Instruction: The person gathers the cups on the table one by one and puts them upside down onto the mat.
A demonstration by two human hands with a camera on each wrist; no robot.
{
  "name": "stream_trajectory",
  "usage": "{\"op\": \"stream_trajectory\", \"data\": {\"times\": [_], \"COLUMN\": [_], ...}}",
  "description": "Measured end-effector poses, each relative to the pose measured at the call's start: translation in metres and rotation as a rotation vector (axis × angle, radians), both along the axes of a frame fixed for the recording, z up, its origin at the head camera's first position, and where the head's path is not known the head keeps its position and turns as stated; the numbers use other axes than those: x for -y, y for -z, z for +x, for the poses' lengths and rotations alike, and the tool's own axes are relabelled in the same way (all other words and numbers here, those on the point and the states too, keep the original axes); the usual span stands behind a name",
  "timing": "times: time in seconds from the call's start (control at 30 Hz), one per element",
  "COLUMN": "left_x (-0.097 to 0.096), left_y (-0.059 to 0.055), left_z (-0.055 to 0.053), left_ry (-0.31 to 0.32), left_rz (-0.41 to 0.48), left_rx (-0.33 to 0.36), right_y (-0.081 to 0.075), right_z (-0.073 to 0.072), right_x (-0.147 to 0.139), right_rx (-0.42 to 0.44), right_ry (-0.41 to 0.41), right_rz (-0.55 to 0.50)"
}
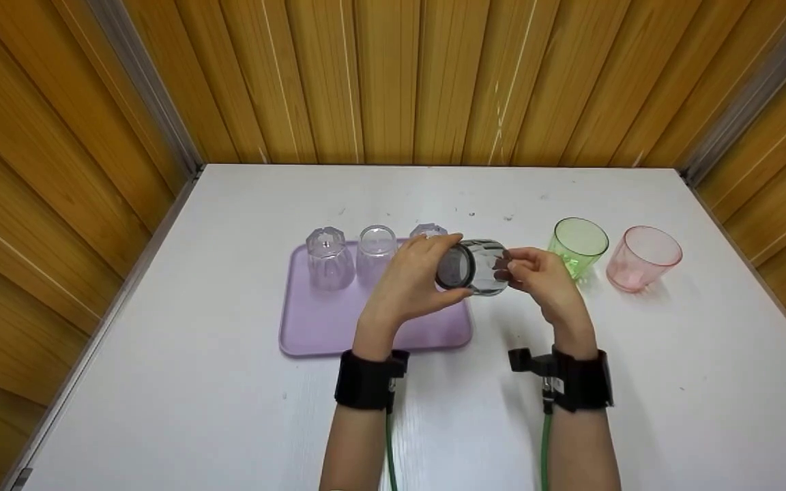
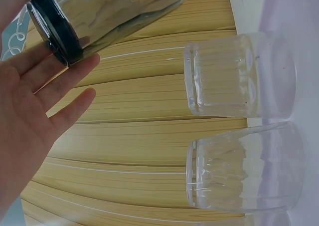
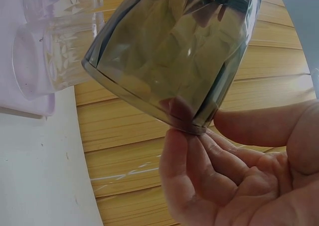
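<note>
A smoky grey drinking glass point(image 1: 488, 267) is held in the air on its side, just beyond the right edge of the purple tray point(image 1: 325, 334). My left hand point(image 1: 408, 281) grips its thick dark base point(image 2: 55, 29), thumb on one side and fingers on the other. At the opposite end, my right hand point(image 1: 548, 283) pinches the rim point(image 3: 149, 106) between thumb and fingers. Upside down on the tray stand clear glasses: one at the left point(image 1: 330, 262), a second point(image 1: 375, 247) beside it, and a third point(image 1: 427, 230) partly hidden behind my left hand.
To the right, a green glass point(image 1: 578, 242) stands upright on the white table point(image 1: 161, 300), partly behind my right hand. A pink glass point(image 1: 641, 260) stands upright beside it. Wood-patterned panels point(image 1: 393, 82) enclose the table at the back and sides. Green cables point(image 1: 546, 436) trail from both wrist straps.
</note>
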State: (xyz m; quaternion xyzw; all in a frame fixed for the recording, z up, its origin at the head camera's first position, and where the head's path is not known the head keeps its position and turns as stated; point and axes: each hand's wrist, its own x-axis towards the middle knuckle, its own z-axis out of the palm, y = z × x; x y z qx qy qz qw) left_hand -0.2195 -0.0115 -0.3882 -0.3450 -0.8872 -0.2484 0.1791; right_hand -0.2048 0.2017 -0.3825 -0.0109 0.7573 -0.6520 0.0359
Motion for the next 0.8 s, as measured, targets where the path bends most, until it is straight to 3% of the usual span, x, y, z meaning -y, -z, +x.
{"op": "stream_trajectory", "data": {"times": [0.8], "left_x": [0.0003], "left_y": [-0.0013], "left_z": [0.0015], "left_ry": [0.015], "left_rz": [0.004], "left_rx": [-0.015], "right_y": [-0.0003], "right_z": [0.0009], "right_x": [0.0013], "right_rx": [0.02], "right_ry": [0.001], "right_rz": [0.005]}}
